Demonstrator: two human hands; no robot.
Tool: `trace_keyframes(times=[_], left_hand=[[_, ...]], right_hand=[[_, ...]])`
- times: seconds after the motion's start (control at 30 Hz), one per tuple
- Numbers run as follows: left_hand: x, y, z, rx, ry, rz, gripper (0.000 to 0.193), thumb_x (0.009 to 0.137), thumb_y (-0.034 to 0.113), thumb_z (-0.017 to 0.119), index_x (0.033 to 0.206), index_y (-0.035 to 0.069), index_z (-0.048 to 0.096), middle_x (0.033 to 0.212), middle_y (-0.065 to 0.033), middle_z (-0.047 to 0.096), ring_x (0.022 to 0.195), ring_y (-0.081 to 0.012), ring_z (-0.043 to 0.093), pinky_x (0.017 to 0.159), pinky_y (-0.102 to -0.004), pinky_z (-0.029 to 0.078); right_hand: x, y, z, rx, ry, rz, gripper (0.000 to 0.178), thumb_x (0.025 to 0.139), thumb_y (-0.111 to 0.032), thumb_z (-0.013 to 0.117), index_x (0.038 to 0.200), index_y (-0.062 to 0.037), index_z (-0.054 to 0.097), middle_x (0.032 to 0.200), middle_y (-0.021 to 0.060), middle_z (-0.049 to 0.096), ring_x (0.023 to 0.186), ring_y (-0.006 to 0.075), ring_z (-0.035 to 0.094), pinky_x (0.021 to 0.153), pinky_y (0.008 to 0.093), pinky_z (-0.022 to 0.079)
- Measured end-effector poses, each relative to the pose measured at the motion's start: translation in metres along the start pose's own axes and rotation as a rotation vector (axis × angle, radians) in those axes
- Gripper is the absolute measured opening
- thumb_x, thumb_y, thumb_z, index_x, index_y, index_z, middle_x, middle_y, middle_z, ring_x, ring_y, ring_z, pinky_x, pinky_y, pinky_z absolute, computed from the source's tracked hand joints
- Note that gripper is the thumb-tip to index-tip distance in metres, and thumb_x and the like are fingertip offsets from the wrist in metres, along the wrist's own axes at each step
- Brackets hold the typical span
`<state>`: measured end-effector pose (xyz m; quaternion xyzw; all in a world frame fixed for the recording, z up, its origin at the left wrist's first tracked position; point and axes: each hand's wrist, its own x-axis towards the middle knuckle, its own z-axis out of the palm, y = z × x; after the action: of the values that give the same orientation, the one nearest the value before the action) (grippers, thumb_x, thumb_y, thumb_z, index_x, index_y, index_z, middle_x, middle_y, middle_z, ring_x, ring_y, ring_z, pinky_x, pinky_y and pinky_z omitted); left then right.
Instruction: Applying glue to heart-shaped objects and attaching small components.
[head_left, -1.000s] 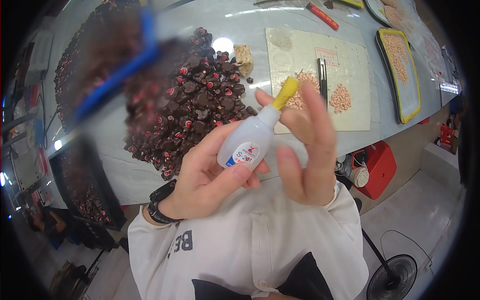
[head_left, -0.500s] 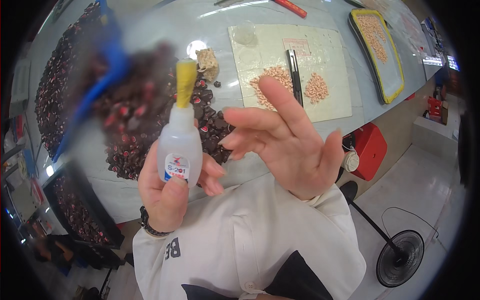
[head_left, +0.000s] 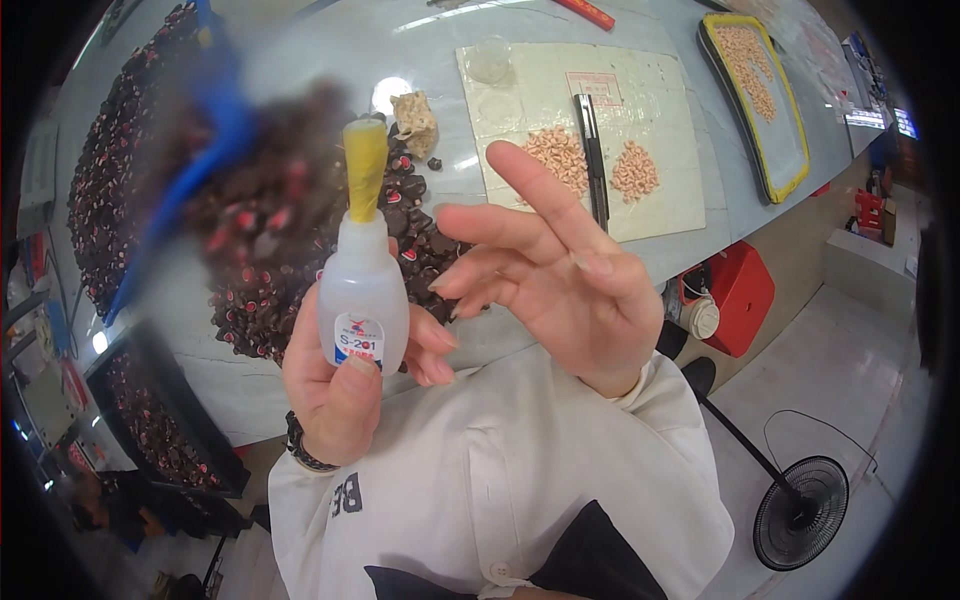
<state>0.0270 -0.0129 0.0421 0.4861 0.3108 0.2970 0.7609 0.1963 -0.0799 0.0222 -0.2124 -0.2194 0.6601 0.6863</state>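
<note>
Upright in my left hand [head_left: 335, 405] is a translucent glue bottle [head_left: 365, 285] with a yellow wrapped tip; thumb and fingers close round its lower body. My right hand [head_left: 575, 285] is raised to the right of the bottle, palm turned up, fingers apart, holding nothing. Behind the hands lies a pale sheet [head_left: 650, 90] bearing two heaps of small pinkish-tan pieces [head_left: 634, 172], with dark tweezers [head_left: 592, 165] lying between them. To the left spreads a large pile of small dark brown parts [head_left: 255, 310] with red and white spots.
A blurred blue bar [head_left: 215, 140] crosses the upper left near the camera. At far right sits a yellow-rimmed tray [head_left: 790, 150] of tan pieces. A crumpled beige lump [head_left: 415, 122] is beside the pile. Below the table's right edge are a red stool [head_left: 742, 300] and a black fan [head_left: 800, 515].
My right hand has shifted slightly left, and its thumb has folded in toward the palm. The glue bottle stays in my left hand, a little lower in the picture.
</note>
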Motion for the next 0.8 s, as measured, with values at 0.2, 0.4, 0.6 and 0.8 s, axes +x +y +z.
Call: trace_keyframes(times=[0.2, 0.4, 0.6, 0.8], left_hand=[[-0.001, 0.001, 0.0, -0.007, -0.008, -0.002, 0.071, 0.084, 0.037, 0.05, 0.129, -0.01, 0.021, 0.076, -0.0155, 0.057, 0.056, -0.0199, 0.057, 0.045, -0.0263, 0.049], [-0.002, 0.0, 0.0, -0.015, 0.002, 0.0, 0.071, 0.084, 0.037, 0.051, 0.129, -0.009, 0.021, 0.077, -0.0154, 0.057, 0.057, -0.0198, 0.056, 0.045, -0.0259, 0.048], [-0.005, -0.003, 0.002, -0.049, -0.017, -0.032, 0.071, 0.084, 0.038, 0.051, 0.128, -0.009, 0.022, 0.079, -0.0177, 0.058, 0.058, -0.0205, 0.058, 0.051, -0.0268, 0.048], [-0.003, -0.004, -0.002, -0.259, -0.171, -0.058, 0.052, 0.085, 0.01, 0.05, 0.129, -0.002, 0.025, 0.1, -0.0143, 0.057, 0.087, -0.017, 0.058, 0.074, -0.0288, 0.047]], right_hand=[[0.001, 0.001, -0.001, 0.122, -0.078, 0.026, 0.078, 0.086, -0.046, 0.032, 0.136, -0.0026, -0.009, 0.133, 0.031, 0.023, 0.111, 0.0386, 0.043, 0.09, 0.0425, 0.037], [0.0, 0.007, 0.001, 0.231, -0.019, -0.004, 0.077, 0.088, -0.056, 0.021, 0.136, -0.0016, -0.004, 0.13, 0.0294, 0.029, 0.107, 0.0369, 0.046, 0.089, 0.0428, 0.038], [-0.006, 0.009, 0.005, -0.227, 0.138, -0.123, 0.056, 0.094, -0.033, 0.021, 0.136, 0.0, 0.004, 0.117, 0.0272, 0.046, 0.097, 0.0312, 0.054, 0.088, 0.0387, 0.04], [-0.009, 0.021, -0.001, -1.027, 0.043, -0.527, 0.073, 0.089, -0.036, 0.041, 0.136, -0.0185, -0.013, 0.11, 0.0335, 0.048, 0.098, 0.0384, 0.055, 0.088, 0.0431, 0.039]])
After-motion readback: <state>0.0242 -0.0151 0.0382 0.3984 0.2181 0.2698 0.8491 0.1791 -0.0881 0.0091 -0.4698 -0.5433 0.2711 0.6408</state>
